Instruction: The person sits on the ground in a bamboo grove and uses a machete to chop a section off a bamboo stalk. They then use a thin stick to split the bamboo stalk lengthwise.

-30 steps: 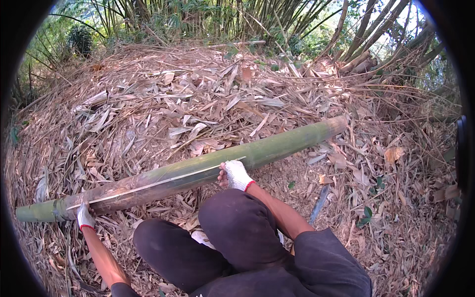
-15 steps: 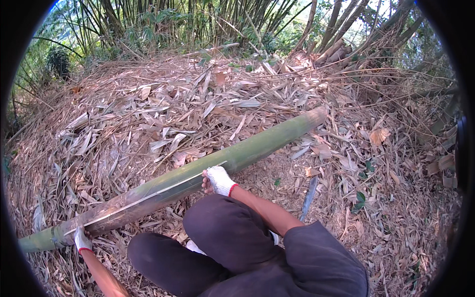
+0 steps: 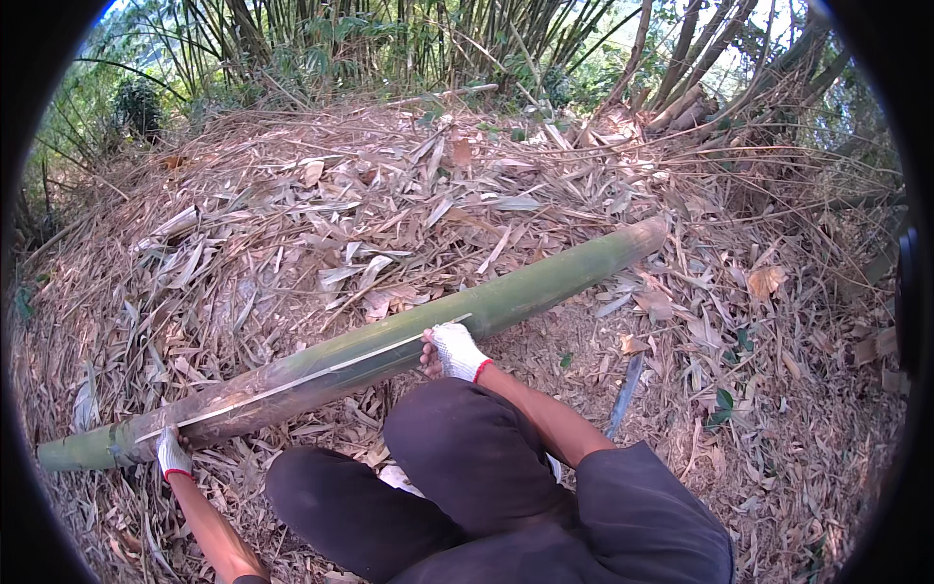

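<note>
A thick green bamboo pole (image 3: 545, 281) lies slantwise on the ground before my knees, its far end up to the right. Along its near side runs a thin pale strip (image 3: 292, 383), straight and narrow like a split of bamboo. My left hand (image 3: 173, 454), in a white knit glove with a red cuff, closes on the strip close to the pole's left end. Farther right, my right hand (image 3: 452, 351), gloved likewise, pinches the strip near its other end against the pole, bare fingertips showing. Part of each hand's grip is hidden.
A long metal blade (image 3: 625, 394) lies on the ground right of my right forearm. Dry bamboo leaves (image 3: 389, 234) cover the slope all round. Bamboo stems (image 3: 409, 49) stand at the back, with thin bare branches (image 3: 769, 151) at the right. My bent knees (image 3: 457, 438) are close to the pole.
The whole view has shifted a little, so the scene sits farther right. Both hands keep their places on the strip and the pole.
</note>
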`<move>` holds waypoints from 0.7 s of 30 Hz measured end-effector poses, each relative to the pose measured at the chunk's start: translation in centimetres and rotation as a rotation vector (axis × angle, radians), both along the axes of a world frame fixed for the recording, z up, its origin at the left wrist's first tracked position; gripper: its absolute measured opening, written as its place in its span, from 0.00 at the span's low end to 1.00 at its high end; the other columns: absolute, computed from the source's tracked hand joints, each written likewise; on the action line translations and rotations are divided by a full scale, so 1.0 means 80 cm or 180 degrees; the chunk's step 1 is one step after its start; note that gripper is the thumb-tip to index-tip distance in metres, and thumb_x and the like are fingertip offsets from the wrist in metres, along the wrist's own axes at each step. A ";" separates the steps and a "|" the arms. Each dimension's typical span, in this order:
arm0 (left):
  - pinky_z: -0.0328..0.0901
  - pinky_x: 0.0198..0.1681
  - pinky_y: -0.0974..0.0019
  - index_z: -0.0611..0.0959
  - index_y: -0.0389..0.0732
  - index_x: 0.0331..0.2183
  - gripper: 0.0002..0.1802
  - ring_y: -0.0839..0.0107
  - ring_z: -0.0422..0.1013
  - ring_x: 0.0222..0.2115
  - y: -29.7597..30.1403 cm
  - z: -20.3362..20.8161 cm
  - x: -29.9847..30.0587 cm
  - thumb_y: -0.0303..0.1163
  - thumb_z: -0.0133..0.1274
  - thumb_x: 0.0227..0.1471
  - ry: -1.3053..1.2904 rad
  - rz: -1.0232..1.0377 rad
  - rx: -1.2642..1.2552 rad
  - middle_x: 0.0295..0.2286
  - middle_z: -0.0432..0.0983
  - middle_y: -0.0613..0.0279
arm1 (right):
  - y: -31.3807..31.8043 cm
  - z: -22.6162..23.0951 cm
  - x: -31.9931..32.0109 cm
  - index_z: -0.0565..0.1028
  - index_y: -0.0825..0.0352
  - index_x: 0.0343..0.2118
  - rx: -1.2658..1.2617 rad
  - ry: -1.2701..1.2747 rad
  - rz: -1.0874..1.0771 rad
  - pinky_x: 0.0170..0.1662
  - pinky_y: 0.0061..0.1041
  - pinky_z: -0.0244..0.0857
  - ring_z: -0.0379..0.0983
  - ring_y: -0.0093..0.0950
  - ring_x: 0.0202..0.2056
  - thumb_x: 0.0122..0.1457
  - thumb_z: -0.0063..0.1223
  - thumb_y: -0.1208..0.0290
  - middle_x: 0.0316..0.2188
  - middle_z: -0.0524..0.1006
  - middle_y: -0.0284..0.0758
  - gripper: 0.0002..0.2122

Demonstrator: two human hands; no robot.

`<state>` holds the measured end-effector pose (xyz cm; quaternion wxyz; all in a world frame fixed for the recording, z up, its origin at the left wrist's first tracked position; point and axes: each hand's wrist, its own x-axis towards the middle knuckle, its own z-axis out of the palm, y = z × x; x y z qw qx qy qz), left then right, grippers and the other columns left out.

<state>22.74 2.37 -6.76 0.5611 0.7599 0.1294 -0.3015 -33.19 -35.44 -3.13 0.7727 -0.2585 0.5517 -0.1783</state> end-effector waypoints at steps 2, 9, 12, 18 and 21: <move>0.61 0.22 0.67 0.71 0.52 0.23 0.11 0.76 0.64 0.18 -0.006 0.008 -0.008 0.40 0.54 0.53 -0.0024 0.0022 0.0019 0.16 0.65 0.73 | 0.001 0.003 -0.002 0.69 0.65 0.32 -0.0020 -0.0031 -0.0027 0.17 0.30 0.67 0.71 0.28 0.19 0.59 0.49 0.68 0.19 0.70 0.31 0.06; 0.58 0.16 0.68 0.71 0.49 0.21 0.09 0.75 0.60 0.14 -0.020 0.018 -0.031 0.34 0.49 0.52 -0.0058 -0.0022 -0.0371 0.15 0.60 0.70 | -0.004 -0.013 -0.010 0.70 0.62 0.27 -0.0018 -0.0155 0.0147 0.25 0.36 0.67 0.69 0.30 0.23 0.56 0.52 0.68 0.17 0.68 0.31 0.06; 0.57 0.16 0.68 0.72 0.46 0.24 0.07 0.75 0.61 0.14 -0.026 0.020 -0.044 0.34 0.51 0.52 -0.0620 -0.0269 0.0037 0.16 0.62 0.69 | -0.009 -0.030 -0.016 0.70 0.61 0.27 0.0310 -0.0483 0.0022 0.24 0.39 0.66 0.67 0.31 0.22 0.57 0.51 0.68 0.17 0.66 0.30 0.05; 0.64 0.16 0.66 0.77 0.35 0.24 0.13 0.70 0.69 0.15 -0.045 0.047 -0.062 0.36 0.48 0.48 -0.0875 -0.0130 0.0587 0.16 0.72 0.58 | -0.028 -0.059 -0.027 0.70 0.60 0.32 0.0145 0.0015 0.0194 0.24 0.43 0.69 0.69 0.29 0.21 0.58 0.52 0.59 0.18 0.69 0.27 0.10; 0.65 0.17 0.65 0.78 0.36 0.24 0.13 0.69 0.69 0.14 -0.048 0.059 -0.066 0.37 0.49 0.48 -0.0641 -0.0036 0.0650 0.14 0.71 0.59 | -0.033 -0.060 -0.031 0.70 0.59 0.33 0.0076 0.0301 0.0269 0.25 0.43 0.70 0.69 0.28 0.21 0.58 0.53 0.58 0.19 0.70 0.26 0.11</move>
